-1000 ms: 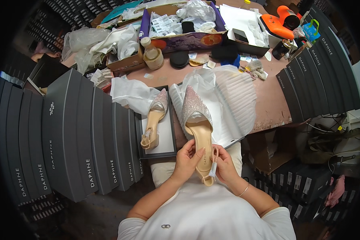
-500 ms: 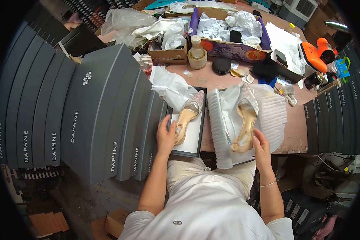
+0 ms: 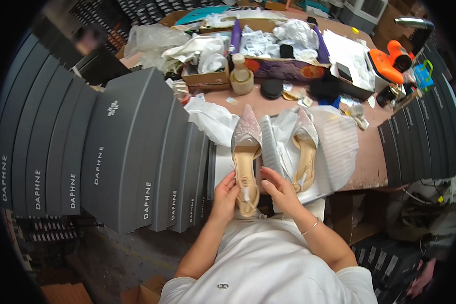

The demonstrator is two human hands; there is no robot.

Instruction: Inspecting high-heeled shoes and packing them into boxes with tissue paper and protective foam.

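Holding a glittery pink pointed slingback shoe with tan insole (image 3: 245, 164) w/ both hands, we keep it toe-away over the open box at the table edge. Our left hand (image 3: 227, 195) curls round the heel end from the left side; our right hand (image 3: 278, 191) pinches the heel strap area from the right, fingers closed on it. Its matching second shoe (image 3: 304, 147) lies just beside, on white tissue paper (image 3: 339, 142). A stack of dark grey shoe-box lids (image 3: 111, 152) fans out to our left.
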